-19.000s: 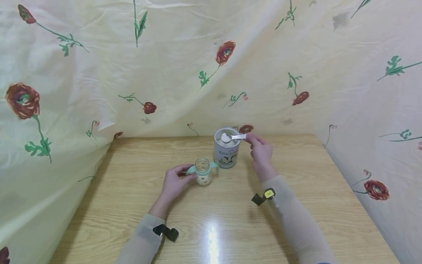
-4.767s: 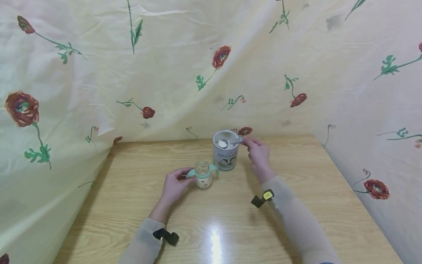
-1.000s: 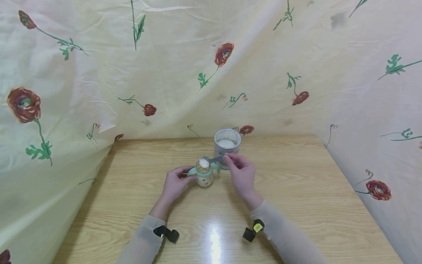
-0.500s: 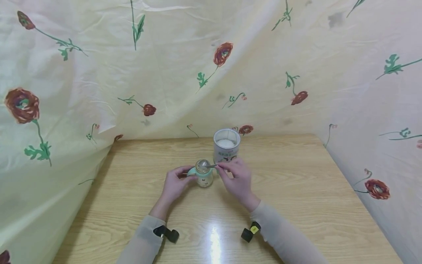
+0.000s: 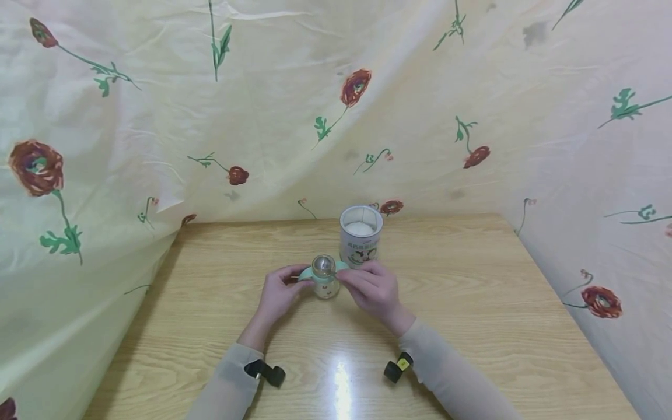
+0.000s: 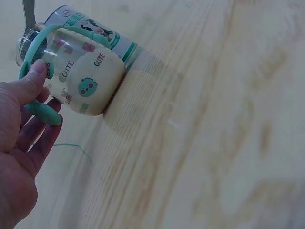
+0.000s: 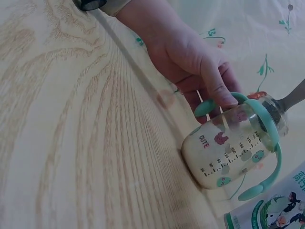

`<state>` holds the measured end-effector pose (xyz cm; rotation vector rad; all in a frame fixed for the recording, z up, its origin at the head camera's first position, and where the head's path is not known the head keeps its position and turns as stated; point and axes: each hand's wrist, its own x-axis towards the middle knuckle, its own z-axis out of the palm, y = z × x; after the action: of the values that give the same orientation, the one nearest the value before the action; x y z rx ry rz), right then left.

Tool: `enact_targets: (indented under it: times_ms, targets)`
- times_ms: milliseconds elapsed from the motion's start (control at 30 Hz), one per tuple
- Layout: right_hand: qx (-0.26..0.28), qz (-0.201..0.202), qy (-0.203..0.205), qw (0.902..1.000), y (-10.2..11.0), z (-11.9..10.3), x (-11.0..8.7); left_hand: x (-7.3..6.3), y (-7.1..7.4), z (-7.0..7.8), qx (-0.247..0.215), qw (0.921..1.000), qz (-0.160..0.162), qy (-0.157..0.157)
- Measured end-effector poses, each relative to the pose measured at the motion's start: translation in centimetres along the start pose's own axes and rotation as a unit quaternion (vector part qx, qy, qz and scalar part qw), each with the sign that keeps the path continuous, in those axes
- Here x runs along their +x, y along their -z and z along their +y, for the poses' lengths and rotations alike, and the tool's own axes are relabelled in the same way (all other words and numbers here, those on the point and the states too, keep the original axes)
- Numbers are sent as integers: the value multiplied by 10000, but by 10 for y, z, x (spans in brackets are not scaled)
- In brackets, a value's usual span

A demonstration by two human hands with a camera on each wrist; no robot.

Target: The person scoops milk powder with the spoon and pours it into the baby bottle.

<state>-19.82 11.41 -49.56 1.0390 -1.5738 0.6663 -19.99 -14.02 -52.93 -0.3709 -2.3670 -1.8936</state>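
A glass baby bottle with mint-green handles and printed cartoon faces stands upright on the table. Its lower part holds off-white contents in the left wrist view. My left hand grips the bottle's left handle between thumb and fingers. My right hand pinches a metal spoon, whose bowl is turned over in the bottle's mouth. The spoon's handle sticks out sideways past the rim in the right wrist view. Just behind the bottle stands an open milk powder tin, with white powder inside.
A wooden table carries both containers, the tin close to its back edge. Behind and at both sides hangs a pale flowered cloth. Light glares off the tabletop near the front.
Seconds ago the spoon was over the tin, then carried heaped powder above the bottle. Now its bowl is tipped over in the bottle's mouth; my right hand is lower. The left hand stays put.
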Motion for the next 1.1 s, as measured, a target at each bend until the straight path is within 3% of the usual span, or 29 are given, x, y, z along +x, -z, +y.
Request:
enact_targets:
  times_ms: [433,1000,1100]
  targets:
    - [1,52,61,10000,1,1,-1,0,-1,2,59,10000,-15,46]
    - [110,13,-256,9996,2,-2,0,-1,0,2,57,10000,-38,36]
    - [89,-44,-465,9989,3,-3,0,0,0,2,83,10000,-44,34]
